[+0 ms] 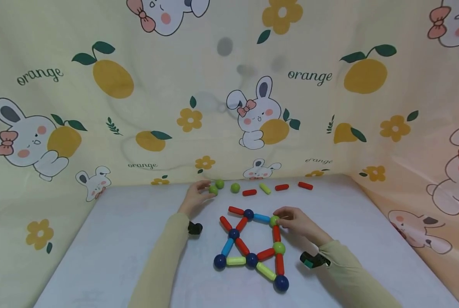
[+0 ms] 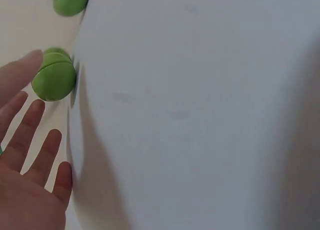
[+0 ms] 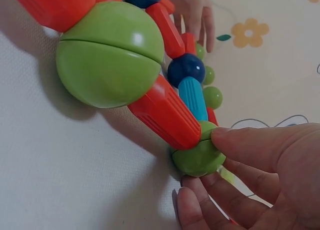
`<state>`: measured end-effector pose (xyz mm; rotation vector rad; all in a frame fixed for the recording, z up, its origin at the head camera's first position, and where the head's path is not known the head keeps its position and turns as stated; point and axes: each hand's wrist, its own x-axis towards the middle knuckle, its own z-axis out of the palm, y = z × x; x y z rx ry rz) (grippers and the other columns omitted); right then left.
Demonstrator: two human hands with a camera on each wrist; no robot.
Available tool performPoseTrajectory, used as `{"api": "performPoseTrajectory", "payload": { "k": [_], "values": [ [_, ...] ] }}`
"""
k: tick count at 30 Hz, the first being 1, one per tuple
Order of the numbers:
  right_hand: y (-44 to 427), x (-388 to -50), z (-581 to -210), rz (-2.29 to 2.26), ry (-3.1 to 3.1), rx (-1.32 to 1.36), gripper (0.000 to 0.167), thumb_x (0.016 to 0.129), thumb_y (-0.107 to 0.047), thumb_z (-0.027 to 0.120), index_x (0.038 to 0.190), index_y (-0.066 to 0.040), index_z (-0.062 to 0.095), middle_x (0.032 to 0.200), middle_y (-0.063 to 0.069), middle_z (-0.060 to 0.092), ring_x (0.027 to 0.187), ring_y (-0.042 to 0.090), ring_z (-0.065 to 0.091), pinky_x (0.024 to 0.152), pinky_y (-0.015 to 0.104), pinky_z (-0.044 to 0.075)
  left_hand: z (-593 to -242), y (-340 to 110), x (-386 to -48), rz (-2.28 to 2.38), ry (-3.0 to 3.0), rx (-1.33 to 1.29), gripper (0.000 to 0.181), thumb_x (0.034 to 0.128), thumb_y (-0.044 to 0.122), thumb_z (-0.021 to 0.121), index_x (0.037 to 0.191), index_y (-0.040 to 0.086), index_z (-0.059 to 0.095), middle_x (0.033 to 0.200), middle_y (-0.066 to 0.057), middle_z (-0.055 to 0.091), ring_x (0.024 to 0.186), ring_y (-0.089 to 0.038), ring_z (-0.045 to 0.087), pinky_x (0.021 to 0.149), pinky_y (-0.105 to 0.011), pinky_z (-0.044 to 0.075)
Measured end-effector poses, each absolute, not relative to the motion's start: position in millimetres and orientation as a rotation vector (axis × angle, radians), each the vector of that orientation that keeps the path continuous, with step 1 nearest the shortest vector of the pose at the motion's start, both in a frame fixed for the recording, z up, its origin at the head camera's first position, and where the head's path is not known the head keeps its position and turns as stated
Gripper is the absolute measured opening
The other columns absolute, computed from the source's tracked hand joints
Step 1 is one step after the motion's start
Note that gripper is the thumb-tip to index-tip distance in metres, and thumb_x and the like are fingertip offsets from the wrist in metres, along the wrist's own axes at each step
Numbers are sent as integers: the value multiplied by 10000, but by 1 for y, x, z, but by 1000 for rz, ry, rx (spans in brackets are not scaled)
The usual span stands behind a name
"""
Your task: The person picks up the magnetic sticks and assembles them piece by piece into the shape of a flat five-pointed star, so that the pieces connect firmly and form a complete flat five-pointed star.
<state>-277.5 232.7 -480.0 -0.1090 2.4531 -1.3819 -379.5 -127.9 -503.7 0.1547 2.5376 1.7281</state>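
Observation:
A flat frame of magnetic sticks and balls lies on the table, with red sticks (image 1: 242, 246), light blue sticks (image 1: 262, 218), yellow-green sticks (image 1: 236, 261) and dark blue balls (image 1: 251, 259). My right hand (image 1: 300, 223) pinches the green ball (image 3: 197, 160) at its far right corner; a red stick and a light blue stick meet there. Nearer me on that side sits a larger-looking green ball (image 3: 107, 59). At the back, my left hand (image 1: 195, 197) reaches beside two loose green balls, its fingers spread and its thumb by the nearer ball (image 2: 54, 79). Whether the thumb touches it, I cannot tell.
Along the table's back edge lie another loose green ball (image 1: 235, 188), red sticks (image 1: 281, 187) and one yellow-green stick (image 1: 265, 188). A printed cloth (image 1: 206, 141) with rabbits and oranges hangs behind the table and at both sides.

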Motion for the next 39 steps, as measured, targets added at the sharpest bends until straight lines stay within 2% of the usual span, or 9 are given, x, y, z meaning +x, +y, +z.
{"api": "performPoseTrajectory", "payload": {
  "k": [6,12,20,25,32,39],
  "values": [
    [233,-278,-481,-1391,2451,-103,306,908,-208,668,1175,-67,624,1080,58,627,986,242,544,766,352,517,-505,-118,-377,1717,2512,119,476,807,142,770,1253,161,606,1228,15,567,1207,-214,459,1026,-426,386],
    [234,-278,-482,-1390,2464,-118,299,915,-180,654,1185,-55,621,1080,68,626,985,252,551,771,341,514,-504,-105,-374,1670,2554,179,467,786,173,794,1221,140,627,1195,5,594,1185,-233,471,1032,-428,373],
    [238,-280,-485,-1407,2448,-210,329,919,-180,649,1200,-15,608,1104,85,626,984,247,567,808,356,514,-504,-89,-371,1608,2538,252,368,824,175,763,1175,130,664,1111,33,612,1089,-202,525,981,-392,431],
    [238,-278,-483,-1407,2455,-198,322,918,-174,650,1199,-21,612,1098,74,626,981,245,565,806,361,515,-505,-91,-370,1660,2505,271,400,818,170,767,1197,126,648,1106,53,626,1065,-154,553,975,-350,440],
    [236,-277,-482,-1404,2458,-163,311,920,-159,645,1203,-34,612,1091,59,627,987,241,556,803,360,514,-501,-101,-360,1746,2475,305,439,826,129,753,1241,90,615,1151,-9,631,1054,-183,584,943,-348,470],
    [234,-274,-479,-1393,2460,-131,298,918,-181,651,1187,-56,621,1096,56,621,1009,249,544,801,372,517,-498,-110,-347,1754,2412,342,426,865,164,719,1255,47,596,1171,-48,628,1050,-199,598,929,-345,482]
  ]
}}
